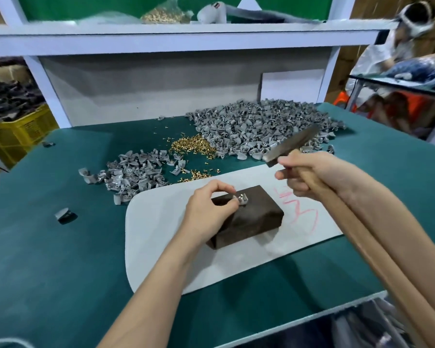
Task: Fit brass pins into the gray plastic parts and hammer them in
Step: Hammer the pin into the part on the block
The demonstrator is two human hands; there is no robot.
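My left hand (pixel 211 209) pinches a small gray plastic part (pixel 242 199) on top of a dark block (pixel 256 217). That block lies on a white mat (pixel 161 234). My right hand (pixel 309 172) grips the wooden handle of a hammer (pixel 290 146), whose blurred dark head is raised above and to the right of the block. A heap of brass pins (pixel 192 146) lies behind the mat. A large pile of gray parts (pixel 261 126) sits at the back right, and a smaller pile (pixel 133 174) at the left.
A green table (pixel 48 247) carries everything. Two stray gray parts (pixel 65 215) (pixel 46 144) lie on its left side. A white shelf frame (pixel 161 41) rises behind. A yellow crate (pixel 15 136) stands at the left, and another person (pixel 412 46) sits at the far right.
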